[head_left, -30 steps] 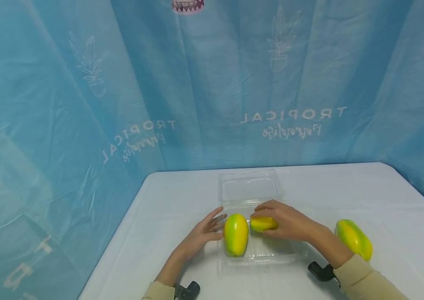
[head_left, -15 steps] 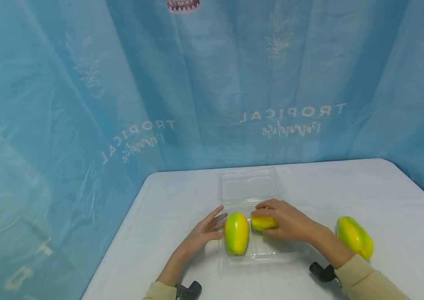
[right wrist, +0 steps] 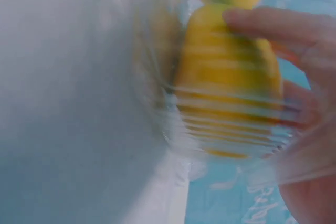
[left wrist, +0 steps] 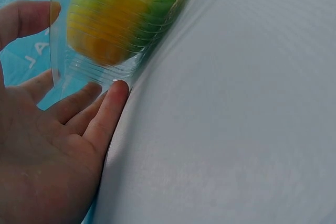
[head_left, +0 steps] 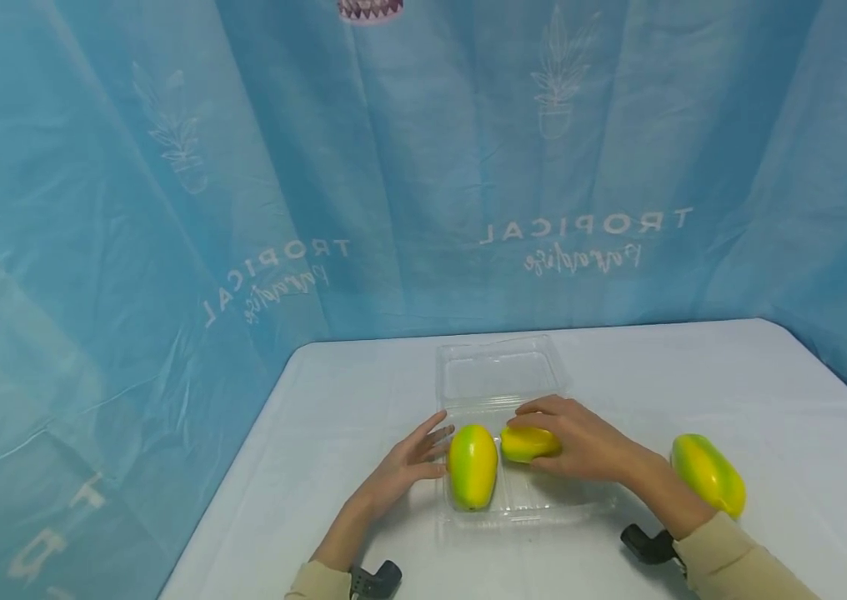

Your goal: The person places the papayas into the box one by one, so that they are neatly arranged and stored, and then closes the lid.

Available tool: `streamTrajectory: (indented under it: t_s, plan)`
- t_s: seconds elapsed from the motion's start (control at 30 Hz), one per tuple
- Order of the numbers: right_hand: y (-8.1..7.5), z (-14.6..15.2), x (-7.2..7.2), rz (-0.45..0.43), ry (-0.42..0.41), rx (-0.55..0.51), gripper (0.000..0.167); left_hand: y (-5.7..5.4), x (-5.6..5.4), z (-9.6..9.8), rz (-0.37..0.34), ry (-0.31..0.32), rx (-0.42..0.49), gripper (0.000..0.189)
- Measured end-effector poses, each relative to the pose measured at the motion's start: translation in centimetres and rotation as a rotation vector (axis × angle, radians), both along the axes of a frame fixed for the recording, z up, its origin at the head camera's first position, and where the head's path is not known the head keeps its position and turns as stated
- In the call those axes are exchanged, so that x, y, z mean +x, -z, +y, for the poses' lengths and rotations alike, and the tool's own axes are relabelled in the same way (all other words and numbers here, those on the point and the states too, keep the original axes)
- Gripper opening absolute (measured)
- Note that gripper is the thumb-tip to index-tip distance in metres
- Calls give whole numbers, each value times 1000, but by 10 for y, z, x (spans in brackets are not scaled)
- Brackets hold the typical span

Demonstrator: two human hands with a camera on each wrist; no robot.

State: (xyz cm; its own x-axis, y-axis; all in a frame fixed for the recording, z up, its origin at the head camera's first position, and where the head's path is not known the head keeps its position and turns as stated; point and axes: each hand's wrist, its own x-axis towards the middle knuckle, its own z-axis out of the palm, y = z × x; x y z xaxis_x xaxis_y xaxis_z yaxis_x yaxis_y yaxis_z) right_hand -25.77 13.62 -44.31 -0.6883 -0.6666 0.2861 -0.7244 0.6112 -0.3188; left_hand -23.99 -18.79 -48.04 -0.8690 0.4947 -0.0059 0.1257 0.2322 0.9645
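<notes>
A clear plastic clamshell box (head_left: 528, 500) lies unfolded on the white table, its lid (head_left: 498, 372) tipped back toward the far edge. In its left part rests a yellow-green papaya (head_left: 473, 468), lengthwise. My left hand (head_left: 403, 468) stands beside that papaya with fingers spread; in the left wrist view the fingertips (left wrist: 119, 88) are right at the box's ridged wall. My right hand (head_left: 577, 437) grips a second papaya (head_left: 527, 444), lying crosswise in the right part of the box. In the right wrist view this papaya (right wrist: 226, 72) shows blurred through the clear wall, thumb and fingers around it.
A third papaya (head_left: 707, 475) lies on the table (head_left: 694, 375) right of the box, near the right forearm. A blue printed curtain (head_left: 408, 208) hangs behind and left of the table. Each wrist carries a black camera.
My right hand and the papaya in it have shifted very slightly to the right. The left hand and the other papayas stay in place.
</notes>
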Motion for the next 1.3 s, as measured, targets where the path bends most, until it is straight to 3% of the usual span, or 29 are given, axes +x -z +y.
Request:
streamTrajectory:
  t_s: [0.4,0.73,0.93,1.3]
  plan:
    - [-7,20,7,-11,63,-7,51,6,5,3,-20,-1,4,74]
    - [-19,37,11,42,82,-60,47,0,2,2,-3,-3,6,69]
    - [-15,49,10,83,90,-69,44,1,3,1,-12,-7,13,72]
    - [-12,68,13,92,176,-68,41,-2,4,2,-8,-13,6,72]
